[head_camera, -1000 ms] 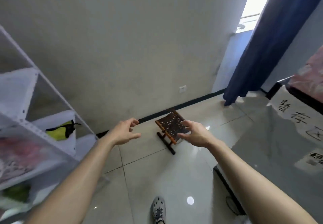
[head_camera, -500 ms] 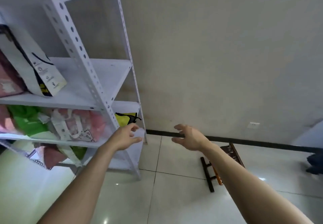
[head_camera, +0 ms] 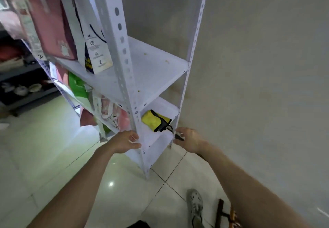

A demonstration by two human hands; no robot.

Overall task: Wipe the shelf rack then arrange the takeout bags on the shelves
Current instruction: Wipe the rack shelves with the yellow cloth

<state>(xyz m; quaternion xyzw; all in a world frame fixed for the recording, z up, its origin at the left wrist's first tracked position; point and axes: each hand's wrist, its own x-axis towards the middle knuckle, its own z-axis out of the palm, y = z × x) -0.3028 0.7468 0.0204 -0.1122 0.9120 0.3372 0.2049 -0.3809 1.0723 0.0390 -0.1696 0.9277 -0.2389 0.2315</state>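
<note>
A glossy pale tiled floor (head_camera: 58,156) meets a plain, dull beige wall (head_camera: 258,67), and the shelf rack (head_camera: 153,67) stands against that wall. The rack is white painted metal. Two perforated angle posts are in view at its near end, with three flat shelves between them. On the upper shelf, back from its near edge, two takeout bags stand upright: a pink bag (head_camera: 51,26) and a white paper bag (head_camera: 94,50) with dark print. On the shelf below lie a green bag (head_camera: 78,87) and a pink-and-white bag (head_camera: 114,112). A yellow fabric piece (head_camera: 153,121) with a black strap sits at that shelf's near end. The left hand (head_camera: 124,142) is relaxed beside the front post, holding nothing. The right hand (head_camera: 189,139) curls at the rear corner by the strap, and I cannot tell if it grips. One grey shoe (head_camera: 195,208) and one dark wooden stool (head_camera: 226,215) are on the floor.
</note>
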